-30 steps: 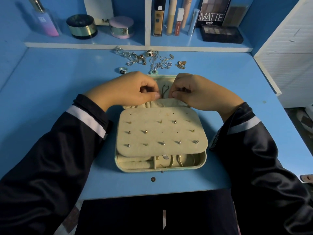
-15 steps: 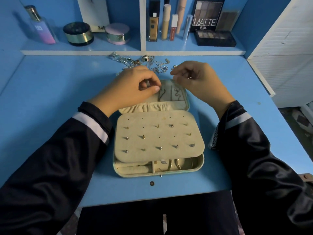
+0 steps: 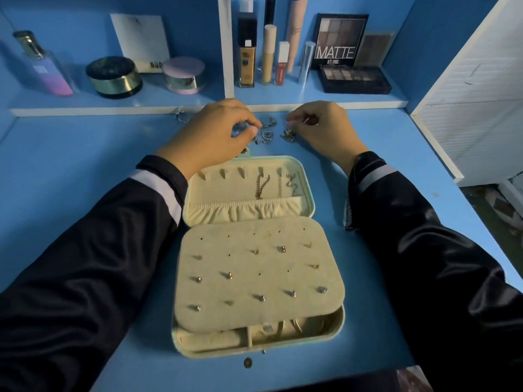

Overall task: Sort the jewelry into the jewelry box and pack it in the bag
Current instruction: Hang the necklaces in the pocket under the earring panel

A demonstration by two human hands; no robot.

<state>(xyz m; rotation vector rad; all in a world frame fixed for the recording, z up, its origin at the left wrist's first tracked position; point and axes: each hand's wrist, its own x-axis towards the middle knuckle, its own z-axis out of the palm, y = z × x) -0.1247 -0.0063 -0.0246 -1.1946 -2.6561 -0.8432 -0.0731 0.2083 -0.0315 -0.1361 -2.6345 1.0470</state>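
Cream velvet lining is showing throughout the open mint-green rectangular jewelry box (image 3: 310,193), which is lying flat on the blue desk (image 3: 70,171) directly in front of the person. Its flat earring panel (image 3: 259,274) is carrying roughly a dozen small studs, with several holes standing vacant. In the lid section, two or three thin chains (image 3: 263,186) are hanging from the hooks above the gathered pocket, and most hooks are bare. Beyond the box, a tangled pile of silver and gold loose jewelry (image 3: 266,134) is lying on the desk just below the shelf edge. The left hand (image 3: 215,134) is reaching into this pile, thumb and fingertips drawn together on a small piece; what exactly it is pinching I cannot tell. The right hand (image 3: 319,128) is hovering over the pile's right side, fingertips closed on a small ring-like item. Judgement: sorting is partway through, with loose pieces waiting to be placed, the box lying unclosed, and the packing not begun. No bag is appearing in view.
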